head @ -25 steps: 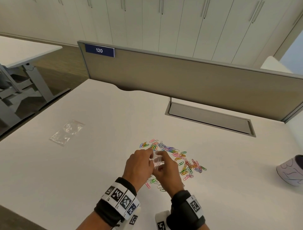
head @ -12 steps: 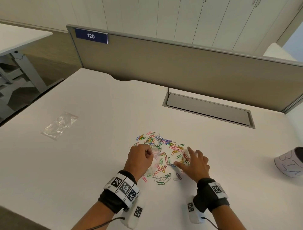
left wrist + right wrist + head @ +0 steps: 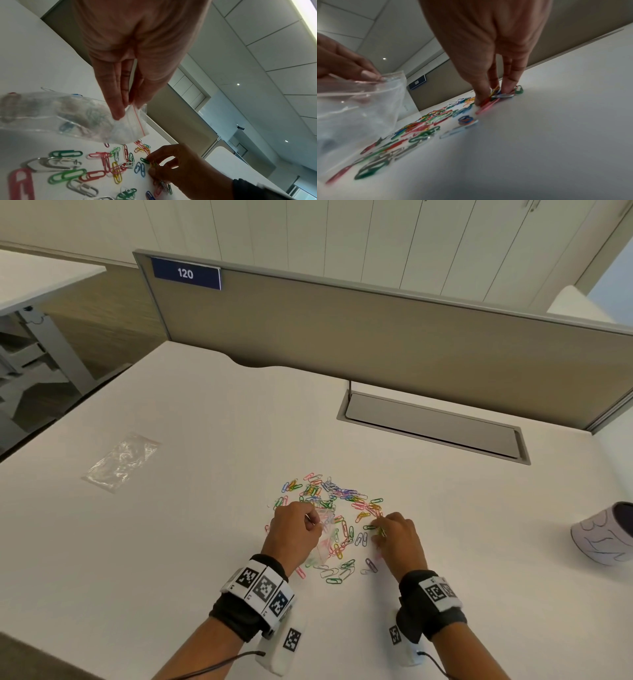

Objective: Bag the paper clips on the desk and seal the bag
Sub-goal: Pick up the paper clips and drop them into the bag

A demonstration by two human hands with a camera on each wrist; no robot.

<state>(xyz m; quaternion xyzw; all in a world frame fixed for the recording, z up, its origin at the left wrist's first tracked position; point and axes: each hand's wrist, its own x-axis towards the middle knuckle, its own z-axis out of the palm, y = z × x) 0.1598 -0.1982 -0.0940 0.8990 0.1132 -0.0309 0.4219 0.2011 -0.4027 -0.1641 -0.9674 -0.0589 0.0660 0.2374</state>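
Observation:
Coloured paper clips point(image 3: 337, 508) lie scattered in a loose heap on the white desk point(image 3: 171, 542). My left hand point(image 3: 296, 530) pinches the top edge of a small clear zip bag point(image 3: 72, 119) with a red seal line, held just above the clips; a few clips show through it. The bag's mouth point(image 3: 392, 77) faces my right hand. My right hand point(image 3: 394, 534) is at the heap's right side, its fingertips point(image 3: 479, 100) pinching a small bunch of clips point(image 3: 498, 94) against the desk.
A second clear plastic bag point(image 3: 120, 460) lies flat at the left of the desk. A white patterned cup point(image 3: 606, 534) stands at the right edge. A grey cable hatch point(image 3: 431, 424) and a partition point(image 3: 376, 330) numbered 120 are behind the heap.
My right hand left the bag, moved right and came down on the clips, closing its fingers on a bunch. The left hand kept hold of the bag.

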